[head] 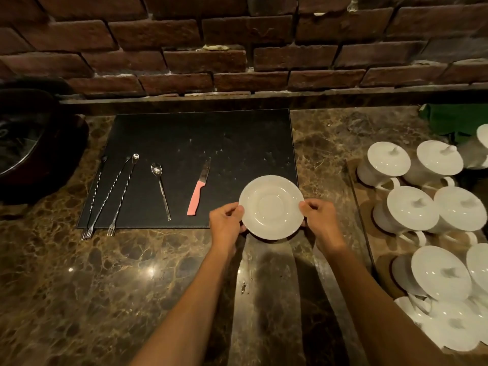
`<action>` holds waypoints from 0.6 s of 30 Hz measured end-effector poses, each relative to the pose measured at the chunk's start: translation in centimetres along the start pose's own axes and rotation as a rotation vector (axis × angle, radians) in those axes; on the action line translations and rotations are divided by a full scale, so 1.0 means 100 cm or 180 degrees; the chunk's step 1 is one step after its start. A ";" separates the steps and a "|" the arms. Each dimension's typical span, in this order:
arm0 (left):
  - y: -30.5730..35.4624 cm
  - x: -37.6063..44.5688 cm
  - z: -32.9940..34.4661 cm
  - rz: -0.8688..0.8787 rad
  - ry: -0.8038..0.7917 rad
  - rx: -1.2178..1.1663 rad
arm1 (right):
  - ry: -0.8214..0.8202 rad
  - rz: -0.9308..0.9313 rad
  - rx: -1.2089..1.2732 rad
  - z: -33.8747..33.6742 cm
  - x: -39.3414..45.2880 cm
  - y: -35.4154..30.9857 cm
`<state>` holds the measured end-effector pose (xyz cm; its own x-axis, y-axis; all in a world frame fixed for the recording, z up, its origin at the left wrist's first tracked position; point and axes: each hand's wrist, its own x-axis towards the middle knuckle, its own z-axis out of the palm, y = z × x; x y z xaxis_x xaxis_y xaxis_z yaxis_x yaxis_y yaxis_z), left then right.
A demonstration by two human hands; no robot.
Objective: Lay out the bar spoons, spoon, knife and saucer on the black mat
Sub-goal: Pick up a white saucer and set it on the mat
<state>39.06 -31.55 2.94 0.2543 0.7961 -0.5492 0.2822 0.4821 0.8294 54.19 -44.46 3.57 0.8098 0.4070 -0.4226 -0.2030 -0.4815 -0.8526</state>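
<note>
A black mat (pixel 200 138) lies on the marble counter below the brick wall. At its left side lie three long twisted bar spoons (pixel 117 192), fork ends hanging over the front edge. To their right rests a small spoon (pixel 161 190), then a knife (pixel 198 188) with a pink handle. A white saucer (pixel 272 207) sits over the mat's front right corner, partly past the edges. My left hand (pixel 228 220) grips its left rim and my right hand (pixel 319 219) grips its right rim.
Several white lidded cups (pixel 412 207) stand on a wooden tray (pixel 364 207) at the right. A green cloth (pixel 454 120) lies at the back right. A dark round bowl (pixel 31 149) sits at the left edge. Brown marble counter (pixel 105 286) stretches in front of the mat.
</note>
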 end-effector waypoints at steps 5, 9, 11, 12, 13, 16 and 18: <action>0.008 0.029 0.011 -0.0112 0.0108 -0.0066 | 0.0020 0.0100 0.0021 0.014 0.027 -0.014; 0.006 0.042 0.016 -0.0200 0.0099 -0.0001 | 0.0074 0.0121 0.0030 0.018 0.039 -0.011; 0.001 0.042 0.017 -0.0148 0.0071 0.0057 | 0.0061 0.0089 -0.0001 0.018 0.041 -0.005; -0.002 0.042 0.017 -0.0109 0.0063 0.0065 | 0.0045 0.0103 0.0015 0.017 0.041 -0.002; -0.004 0.042 0.017 -0.0060 0.0061 0.0079 | 0.0036 0.0128 0.0056 0.017 0.041 0.001; -0.007 0.043 0.017 0.0044 0.0096 0.0169 | 0.0070 0.0105 0.0101 0.018 0.040 0.004; -0.006 0.042 0.017 0.0061 0.0125 0.0188 | 0.0107 0.0079 0.0099 0.019 0.039 0.005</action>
<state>41.56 -29.10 -0.06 0.2241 0.8193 -0.5278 0.3318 0.4451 0.8317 56.22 -41.62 0.95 0.8222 0.3688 -0.4336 -0.2397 -0.4667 -0.8513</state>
